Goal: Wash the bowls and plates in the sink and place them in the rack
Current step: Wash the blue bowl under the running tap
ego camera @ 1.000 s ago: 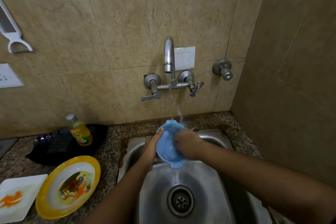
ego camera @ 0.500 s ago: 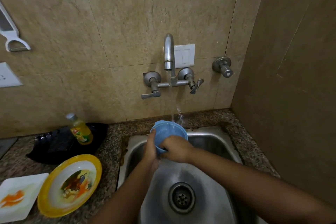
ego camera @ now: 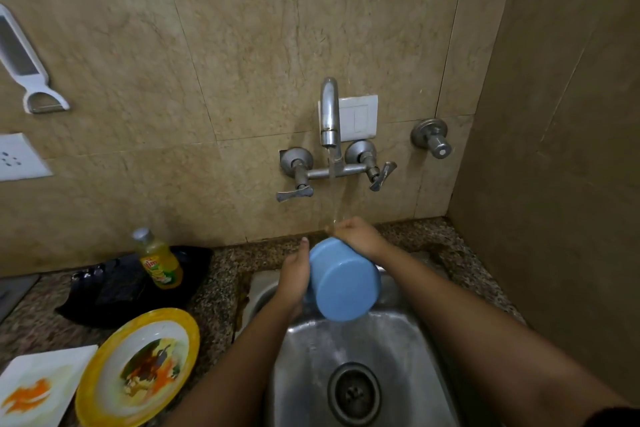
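blue bowl (ego camera: pixel 341 282) tipped | left hand (ego camera: pixel 294 279) holds side | right hand (ego camera: pixel 360 236) seemingly grips rim | tap (ego camera: pixel 329 114) running

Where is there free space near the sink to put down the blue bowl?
Free: the sink floor around the drain, under the arms; the granite strip between the sink's left rim and the yellow plate; the granite corner behind the sink's right side, by the side wall. Crowded: the left counter, with white plate, black cloth and bottle.
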